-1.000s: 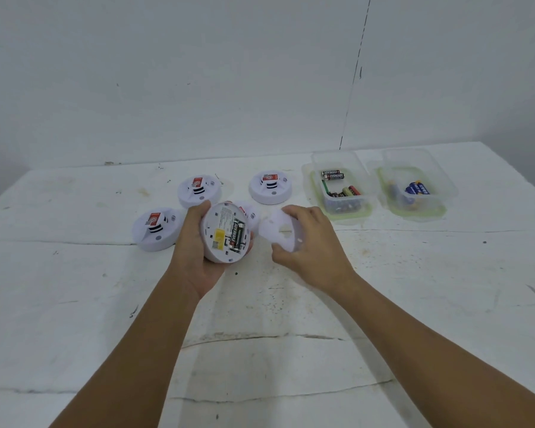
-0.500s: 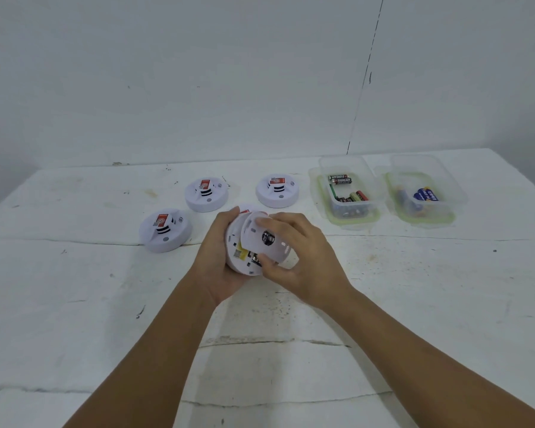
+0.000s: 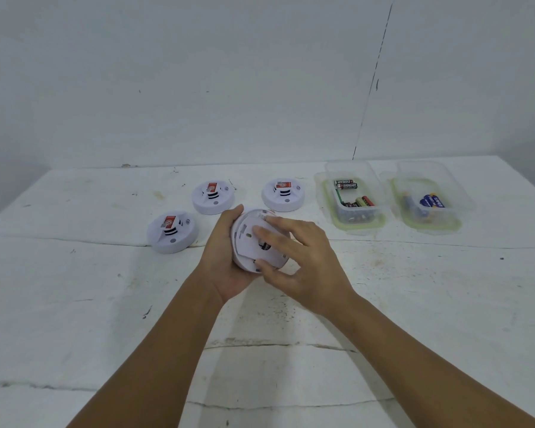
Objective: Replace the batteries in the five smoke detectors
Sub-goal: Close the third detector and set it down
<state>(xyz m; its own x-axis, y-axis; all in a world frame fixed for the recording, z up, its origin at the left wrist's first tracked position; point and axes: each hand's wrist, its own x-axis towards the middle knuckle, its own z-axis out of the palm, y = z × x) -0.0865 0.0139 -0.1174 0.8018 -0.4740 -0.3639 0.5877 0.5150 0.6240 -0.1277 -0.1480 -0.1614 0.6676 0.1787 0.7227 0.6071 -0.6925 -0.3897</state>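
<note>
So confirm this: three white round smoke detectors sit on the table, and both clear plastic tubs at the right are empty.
Not quite. The head view shows both clear plastic tubs holding batteries, not empty. Three white round smoke detectors do sit on the table.

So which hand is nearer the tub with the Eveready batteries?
Right. The right hand rests on the back cover of the held detector, on the side toward the tub. The left hand grips the detector's far side, farther from the tub.
</note>
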